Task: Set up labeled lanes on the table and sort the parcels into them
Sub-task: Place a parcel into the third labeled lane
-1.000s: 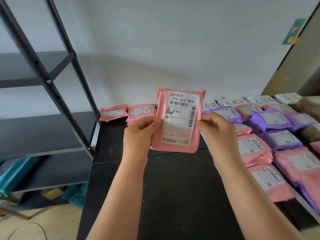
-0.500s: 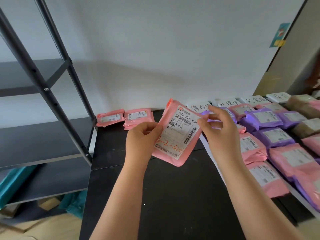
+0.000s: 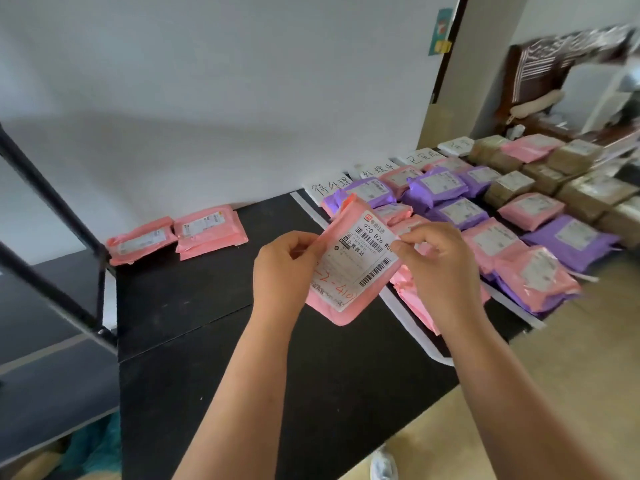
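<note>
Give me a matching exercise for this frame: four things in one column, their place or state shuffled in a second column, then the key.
Things
1. pink parcel labelled 920 B26
2. pair of pink parcels
3. brown boxes
4. handwritten paper labels

Place or state
A. in a row at the back, behind the purple parcels
B. held up, gripped by the left hand and right hand
C. grouped at the far right of the view
D. lying at the back left of the black table

Pairs: 1-B, 2-D, 3-C, 4-A
</note>
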A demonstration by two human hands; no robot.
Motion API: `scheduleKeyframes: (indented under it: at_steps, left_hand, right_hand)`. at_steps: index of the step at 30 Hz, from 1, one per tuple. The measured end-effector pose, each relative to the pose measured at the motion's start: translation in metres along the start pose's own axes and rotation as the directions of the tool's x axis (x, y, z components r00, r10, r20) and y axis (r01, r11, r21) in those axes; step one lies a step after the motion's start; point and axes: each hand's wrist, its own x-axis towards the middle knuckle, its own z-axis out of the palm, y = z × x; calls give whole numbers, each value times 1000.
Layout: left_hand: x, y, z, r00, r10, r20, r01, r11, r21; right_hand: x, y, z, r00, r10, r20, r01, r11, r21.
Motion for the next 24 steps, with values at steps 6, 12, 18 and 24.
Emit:
scheduleKeyframes:
  at_steps: [6,12,18,24]
  left_hand:
    - [-15,7,53,994,81,69,-85,994,61]
    - [-33,24,127,997,72,1,-72,993,90]
    - [-69,55,237,974,-108,198,82,987,138]
    - [-113,83,341,968,-72,241,50,994,92]
  right_hand:
    - [-11,23,-50,982,177,-69,-174,983,58]
    - [-3,68,-120,923,287,-256,-253,955,158]
    - [7,139,-212,853,381,-356,-272,908,319]
    - [12,204,-303,828,420,-372,-302,892,337]
